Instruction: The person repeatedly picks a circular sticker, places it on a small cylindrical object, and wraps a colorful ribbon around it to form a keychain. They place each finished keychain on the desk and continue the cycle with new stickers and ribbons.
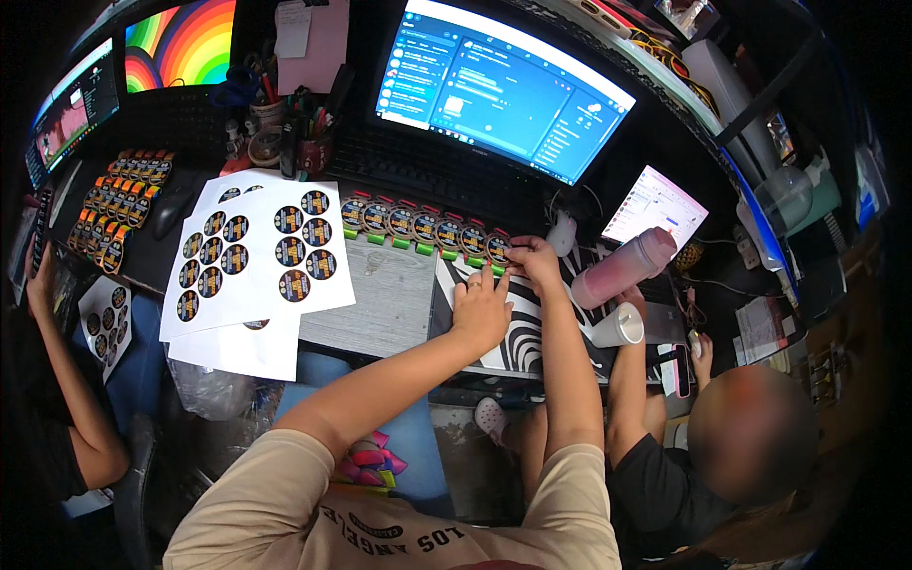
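A row of round black-and-orange medals (423, 226) with red and green ribbon ends lies along the far edge of the grey desk. At the row's right end is the last medal (497, 249). My right hand (536, 264) pinches its right edge between bent fingers. Just below it, my left hand (483, 310) rests with fingers stretched forward, their tips touching the green ribbon end. A ring shows on one left finger. White sheets (328, 275) of printed round stickers lie to the left, some with gaps between the stickers.
A pink bottle (627, 268) and white cup (619, 326) stand right of my right arm. Behind the row are a keyboard (408, 171) and a monitor (503, 85). More ribboned pieces (119, 204) lie far left. Colourful ribbons (370, 461) rest on my lap. People sit on both sides.
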